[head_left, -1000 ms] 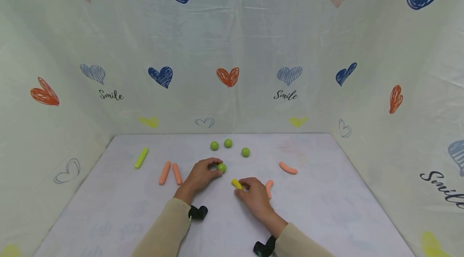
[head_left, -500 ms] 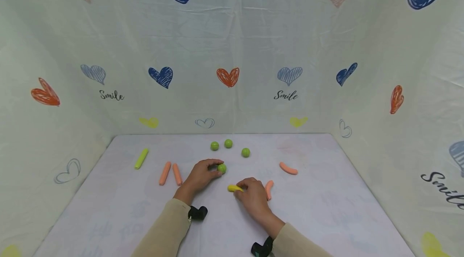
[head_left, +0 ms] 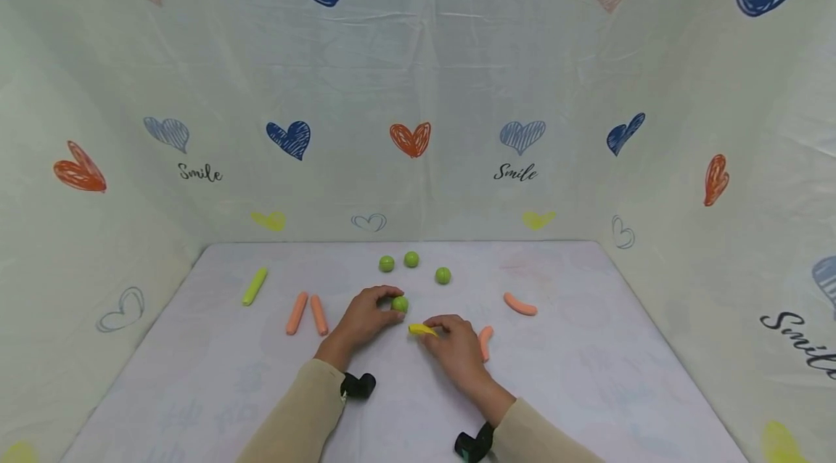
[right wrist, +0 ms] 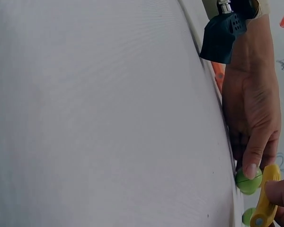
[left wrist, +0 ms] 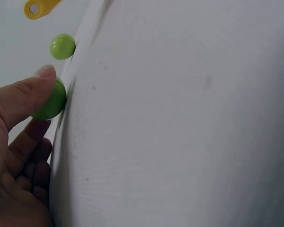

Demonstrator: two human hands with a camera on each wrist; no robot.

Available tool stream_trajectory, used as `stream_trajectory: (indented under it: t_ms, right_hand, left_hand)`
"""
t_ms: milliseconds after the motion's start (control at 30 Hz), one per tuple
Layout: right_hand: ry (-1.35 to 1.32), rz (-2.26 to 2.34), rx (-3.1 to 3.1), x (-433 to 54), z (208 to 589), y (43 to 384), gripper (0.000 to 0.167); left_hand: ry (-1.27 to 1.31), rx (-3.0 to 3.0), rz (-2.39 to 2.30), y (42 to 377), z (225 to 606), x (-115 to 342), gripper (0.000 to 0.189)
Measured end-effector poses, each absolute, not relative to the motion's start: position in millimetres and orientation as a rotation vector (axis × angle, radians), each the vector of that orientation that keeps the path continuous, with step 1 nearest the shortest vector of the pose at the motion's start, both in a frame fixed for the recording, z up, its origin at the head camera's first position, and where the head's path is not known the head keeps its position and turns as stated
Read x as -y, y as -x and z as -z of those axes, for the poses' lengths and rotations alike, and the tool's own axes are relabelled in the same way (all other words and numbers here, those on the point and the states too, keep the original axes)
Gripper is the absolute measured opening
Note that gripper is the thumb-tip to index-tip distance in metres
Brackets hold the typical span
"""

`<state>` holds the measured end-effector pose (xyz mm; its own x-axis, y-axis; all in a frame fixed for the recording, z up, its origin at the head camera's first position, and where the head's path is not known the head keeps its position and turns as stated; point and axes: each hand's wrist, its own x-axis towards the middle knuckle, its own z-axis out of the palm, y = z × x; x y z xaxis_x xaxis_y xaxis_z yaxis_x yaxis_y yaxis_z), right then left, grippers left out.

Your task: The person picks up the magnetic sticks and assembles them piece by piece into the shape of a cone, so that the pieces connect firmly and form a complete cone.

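In the head view my left hand [head_left: 362, 318] pinches a green ball [head_left: 400, 305] between thumb and fingers, low at the table. The left wrist view also shows the thumb across this green ball [left wrist: 54, 101]. My right hand [head_left: 460, 354] grips a short curved yellow rod [head_left: 420, 329], whose free end points left, just in front of the ball. Close up in the right wrist view, the yellow rod [right wrist: 266, 203] has a round silvery spot in its end and hangs beside the held ball. Whether rod and ball touch is unclear.
Three more green balls lie at the back, one nearest the right [head_left: 443, 275]. Straight orange rods [head_left: 297, 313] and a yellow-green rod [head_left: 255, 287] lie left. One curved orange rod [head_left: 519, 304] lies right; another [head_left: 485, 343] is beside my right hand. Printed cloth walls surround the white table [head_left: 588, 390].
The yellow rod has turned in my right hand, from pointing up-left to pointing left, and has risen slightly towards the ball. My left hand stays in place with the green ball.
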<state>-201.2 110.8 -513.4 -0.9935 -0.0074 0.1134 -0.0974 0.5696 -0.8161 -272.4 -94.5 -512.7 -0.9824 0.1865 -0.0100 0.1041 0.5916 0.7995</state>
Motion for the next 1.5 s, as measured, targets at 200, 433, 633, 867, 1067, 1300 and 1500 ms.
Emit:
stream_trajectory:
  t_ms: [200, 433, 633, 867, 1067, 1300, 1500]
  right_hand:
    - [-0.047, -1.438, 2.694, -112, 513, 204, 0.016]
    - [-0.040, -1.457, 2.672, -113, 514, 207, 0.017]
    - [-0.025, -1.480, 2.648, -112, 513, 210, 0.017]
    - [0.015, -1.522, 2.615, -110, 512, 216, 0.017]
    - [0.079, -1.506, 2.605, -106, 512, 222, 0.016]
    - [0.067, -1.527, 2.599, -103, 512, 223, 0.017]
    - [0.040, -1.532, 2.605, -103, 512, 222, 0.017]
  left_hand:
    - [-0.243, -2.740, -1.341, 271, 511, 92, 0.033]
    - [-0.264, -2.737, -1.351, 270, 511, 94, 0.041]
    - [-0.250, -2.655, -1.502, 268, 514, 99, 0.035]
    - [-0.254, -2.569, -1.608, 260, 515, 99, 0.039]
    - [-0.267, -2.581, -1.597, 254, 516, 95, 0.038]
    - [-0.321, -2.588, -1.618, 248, 517, 93, 0.036]
    - [-0.324, -2.621, -1.596, 248, 519, 91, 0.037]
